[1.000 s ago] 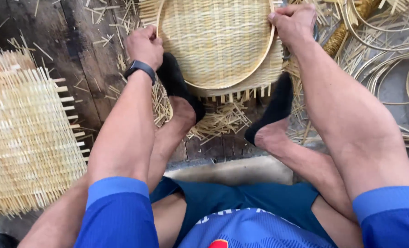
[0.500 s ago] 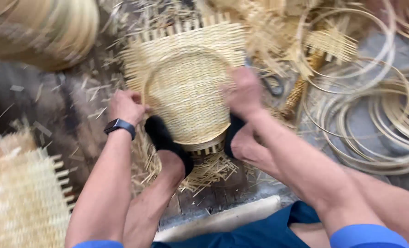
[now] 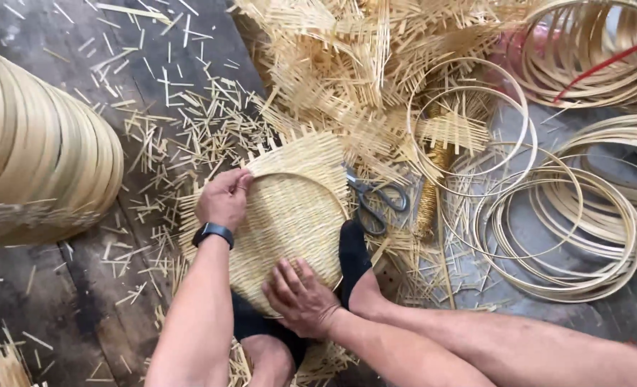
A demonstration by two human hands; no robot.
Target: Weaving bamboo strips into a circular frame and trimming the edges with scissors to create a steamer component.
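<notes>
A person seated on a dark plank floor (image 3: pixel 60 287) works a round woven basket (image 3: pixel 293 215) that lies flat near the floor's near edge, braced against a foot in a black sock (image 3: pixel 354 254). The left hand (image 3: pixel 224 197), a black watch (image 3: pixel 213 232) on its wrist, grips the basket's left rim, fingers (image 3: pixel 241 180) curled over the hoop. The right hand (image 3: pixel 300 297) presses down on the near rim, its fingers spread flat on the weave rather than clenched. Loose ends of the weave stick out beyond the hoop on the far side. Scissors (image 3: pixel 375 201) lie just beside the basket on its right, next to a bundle wound in yellowish cord (image 3: pixel 427 201). Farther right, thin bamboo hoops (image 3: pixel 555 229) lie in overlapping rings, with more coiled at the far right corner. A heap of cut strips (image 3: pixel 333 64) fills the far edge, and short offcuts (image 3: pixel 182 122) are scattered over the boards to the left. A tall stack of finished hoops (image 3: pixel 39 165) lies on its side along the left edge.
</notes>
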